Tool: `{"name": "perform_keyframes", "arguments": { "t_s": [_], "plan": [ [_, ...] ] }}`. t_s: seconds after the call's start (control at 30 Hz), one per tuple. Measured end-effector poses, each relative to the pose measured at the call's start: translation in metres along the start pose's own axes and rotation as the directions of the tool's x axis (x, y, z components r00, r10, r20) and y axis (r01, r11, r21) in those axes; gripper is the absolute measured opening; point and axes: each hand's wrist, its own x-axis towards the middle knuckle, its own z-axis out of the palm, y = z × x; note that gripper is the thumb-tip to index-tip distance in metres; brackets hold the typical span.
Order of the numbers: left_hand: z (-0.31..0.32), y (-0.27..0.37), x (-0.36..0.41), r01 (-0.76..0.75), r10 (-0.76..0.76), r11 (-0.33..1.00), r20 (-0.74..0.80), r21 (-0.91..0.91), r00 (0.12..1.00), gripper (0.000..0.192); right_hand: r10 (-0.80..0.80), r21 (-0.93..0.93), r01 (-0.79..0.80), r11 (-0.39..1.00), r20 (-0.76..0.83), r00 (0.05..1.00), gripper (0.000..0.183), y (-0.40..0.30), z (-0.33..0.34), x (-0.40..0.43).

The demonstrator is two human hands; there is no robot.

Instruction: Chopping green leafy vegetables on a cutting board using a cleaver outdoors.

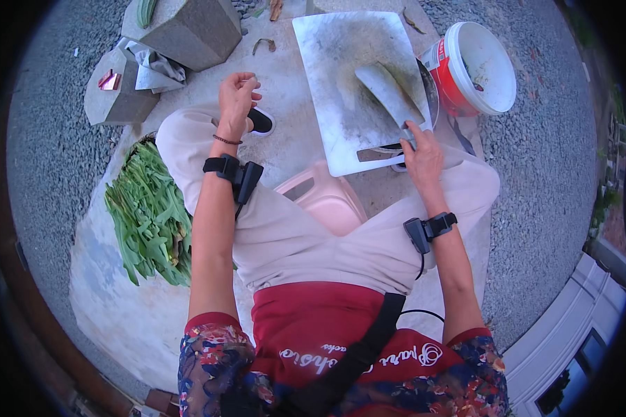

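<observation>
My right hand (423, 156) grips the handle of a broad-bladed kitchen knife (386, 91). The blade rests on or just over a white plastic cutting board (334, 68), whose middle is stained dark. My left hand (238, 99) hangs above the concrete beside the board, its fingers loosely curled and a little apart, with nothing visible in them. Below that hand shows a black shoe (261, 122). The board lies on a round-rimmed vessel (431, 96), mostly hidden underneath.
A red and white plastic bucket (451, 78) with a few scraps stands right of the board. Leafy greens (151, 213) lie at my left. Concrete blocks (198, 39) carry a ridged green gourd (145, 13) and a crumpled cloth (156, 70). A pink plastic stool (328, 203) shows between my thighs.
</observation>
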Motion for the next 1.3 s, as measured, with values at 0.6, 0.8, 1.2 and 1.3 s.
{"name": "perform_keyframes", "arguments": {
  "t_s": [0.6, 0.8, 1.2, 1.3],
  "plan": [
    [0.012, 0.002, 0.000, -0.012, 0.013, 0.997, 0.009, -0.073, 1.000, 0.025, 0.024, 0.115, -0.071, 0.991, 0.371, 0.928, 0.068, -0.014, 0.040, -0.003],
    [0.019, 0.008, -0.008, 0.136, -0.122, 0.987, 0.154, -0.088, 0.981, 0.023, -0.025, 0.165, -0.033, 0.986, 0.339, 0.940, 0.067, -0.005, 0.045, -0.005],
    [0.037, 0.022, -0.049, 0.042, -0.019, 0.997, 0.348, -0.059, 0.937, 0.023, -0.054, 0.168, 0.003, 0.986, 0.299, 0.953, 0.065, -0.003, 0.048, -0.012],
    [0.043, 0.027, -0.053, 0.026, 0.004, 0.997, 0.366, -0.077, 0.930, 0.024, -0.043, 0.155, -0.006, 0.988, 0.311, 0.949, 0.064, -0.003, 0.048, -0.011]
  ]
}}
